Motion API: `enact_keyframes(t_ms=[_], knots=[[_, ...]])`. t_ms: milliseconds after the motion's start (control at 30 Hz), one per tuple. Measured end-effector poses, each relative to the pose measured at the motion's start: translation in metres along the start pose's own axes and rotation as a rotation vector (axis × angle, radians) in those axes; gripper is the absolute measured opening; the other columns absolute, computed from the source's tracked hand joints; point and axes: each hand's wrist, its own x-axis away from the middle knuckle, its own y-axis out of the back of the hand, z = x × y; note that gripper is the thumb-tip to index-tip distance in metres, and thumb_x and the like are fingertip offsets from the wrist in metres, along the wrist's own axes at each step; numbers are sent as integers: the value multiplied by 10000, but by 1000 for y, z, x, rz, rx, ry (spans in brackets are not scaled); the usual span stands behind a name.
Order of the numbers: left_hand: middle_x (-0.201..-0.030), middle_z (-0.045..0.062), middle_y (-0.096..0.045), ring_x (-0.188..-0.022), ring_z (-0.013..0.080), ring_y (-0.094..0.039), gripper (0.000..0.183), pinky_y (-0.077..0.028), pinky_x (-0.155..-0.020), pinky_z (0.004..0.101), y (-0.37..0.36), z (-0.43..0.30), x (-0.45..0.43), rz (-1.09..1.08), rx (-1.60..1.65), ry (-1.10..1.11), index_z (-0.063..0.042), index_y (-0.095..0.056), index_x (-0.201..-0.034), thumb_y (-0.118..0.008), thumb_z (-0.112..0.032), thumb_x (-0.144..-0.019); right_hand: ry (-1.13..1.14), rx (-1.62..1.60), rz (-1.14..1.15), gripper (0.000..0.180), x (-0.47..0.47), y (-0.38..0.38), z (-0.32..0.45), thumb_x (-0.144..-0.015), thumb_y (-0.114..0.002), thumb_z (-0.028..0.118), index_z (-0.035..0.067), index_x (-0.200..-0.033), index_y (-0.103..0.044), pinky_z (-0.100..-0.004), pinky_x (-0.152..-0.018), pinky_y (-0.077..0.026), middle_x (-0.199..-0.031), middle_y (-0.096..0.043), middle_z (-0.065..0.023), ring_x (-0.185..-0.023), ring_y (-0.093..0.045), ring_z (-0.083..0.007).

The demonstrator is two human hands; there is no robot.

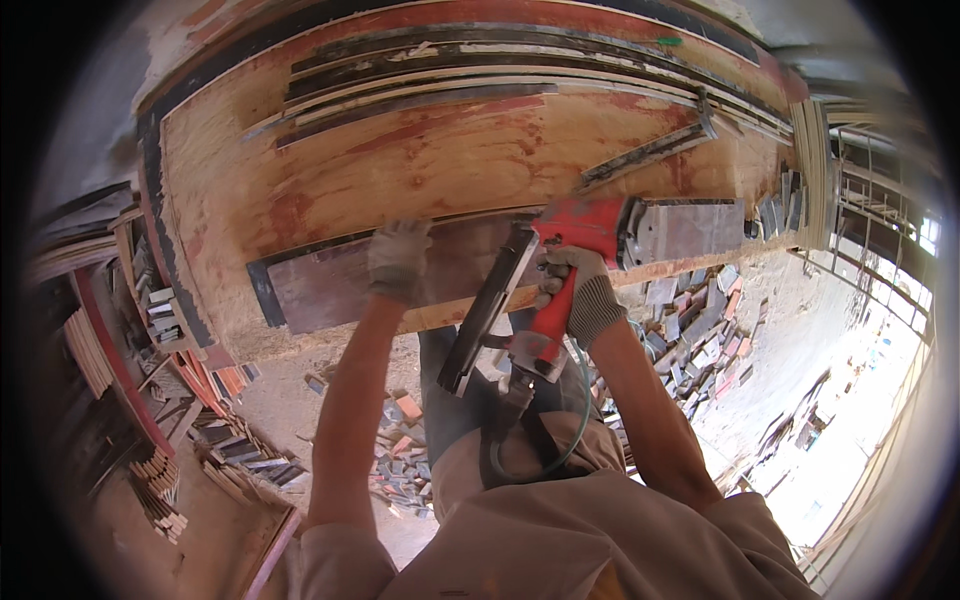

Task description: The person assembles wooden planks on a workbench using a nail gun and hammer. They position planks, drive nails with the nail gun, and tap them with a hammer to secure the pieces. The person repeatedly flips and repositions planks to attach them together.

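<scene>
My right hand (pixel 585 281), in a knit work glove, grips the red handle of a pneumatic nail gun (pixel 577 225). The gun lies on its side in the air, its dark magazine (pixel 487 311) slanting down towards me, and a clear air hose (pixel 583 405) loops from the handle's end past my waist. Beneath it a long brown-faced board (pixel 322 292) runs along the near edge of the workbench, with a dark strip (pixel 268 292) at its left end. My gloved left hand (pixel 400 251) is over this board near its far edge; motion blur hides whether its fingers grip anything.
Long narrow wood strips (pixel 480 64) lie along the bench's (pixel 420 150) far side. A dark angled wooden piece (pixel 645 156) rests right of centre. Small blocks (pixel 780 206) stand at the right end. Offcuts (pixel 697 315) litter the floor, and stacked wood (pixel 157 480) lies at lower left.
</scene>
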Motion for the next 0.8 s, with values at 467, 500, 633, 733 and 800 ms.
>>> enact_keyframes(t_ms=[467, 500, 633, 733, 800], knots=[[-1201, 39, -741, -1169, 309, -671, 295, -564, -900, 456, 45, 136, 73, 8, -90, 220, -192, -772, -1185, -742, -257, -898, -78, 61, 60, 127, -2, -88, -93, -957, -651, 171, 46, -936, -654, -393, -468, -478, -671, -468, 13, -509, -488, -161], [-1209, 38, -742, -1181, 310, -669, 296, -566, -901, 458, 45, 136, 74, 4, -93, 243, -191, -772, -1185, -744, -256, -898, -58, 81, 23, 115, -2, -90, -96, -946, -671, 176, 71, -907, -647, -398, -455, -483, -675, -494, 4, -506, -497, -167], [-1187, 52, -746, -1166, 310, -674, 297, -567, -916, 459, 40, 141, 76, -110, -26, 180, -189, -771, -1180, -752, -237, -887, -25, 102, -35, 155, 0, -96, -100, -974, -595, 155, 10, -957, -646, -406, -475, -476, -666, -419, 15, -508, -489, -164], [-1182, 55, -742, -1155, 308, -674, 302, -565, -921, 461, 35, 145, 77, -139, -36, 169, -186, -771, -1171, -756, -224, -872, -4, 80, -26, 142, 3, -99, -102, -966, -593, 162, 31, -928, -630, -403, -475, -475, -668, -417, 13, -505, -482, -165], [-1198, 54, -737, -1158, 303, -673, 306, -561, -928, 461, 32, 145, 77, -156, -13, 154, -181, -771, -1168, -755, -227, -866, -2, 82, -14, 138, 3, -101, -104, -961, -593, 169, 43, -911, -620, -401, -473, -475, -669, -417, 12, -502, -477, -167]])
